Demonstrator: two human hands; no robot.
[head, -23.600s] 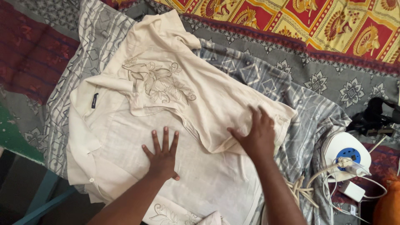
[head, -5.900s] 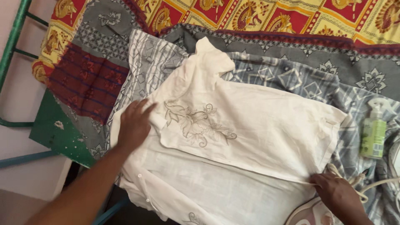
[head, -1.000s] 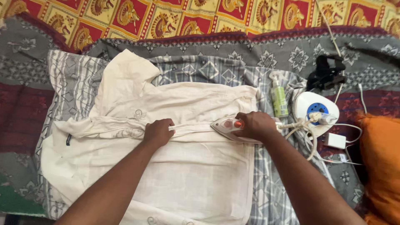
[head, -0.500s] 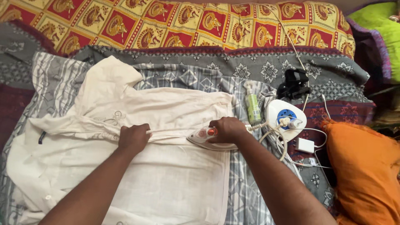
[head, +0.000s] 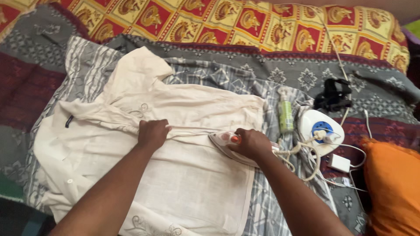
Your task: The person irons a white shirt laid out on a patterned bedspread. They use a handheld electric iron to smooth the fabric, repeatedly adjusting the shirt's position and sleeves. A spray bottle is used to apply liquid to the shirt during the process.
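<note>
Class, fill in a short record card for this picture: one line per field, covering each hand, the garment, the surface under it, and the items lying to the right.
Left hand: presses down on a fold of the cream garment
Right hand: grips the iron, which rests on the garment
Surface: grey patterned cloth, red and yellow cloth behind
Right side: green spray bottle, white socket box with cords, orange cushion
</note>
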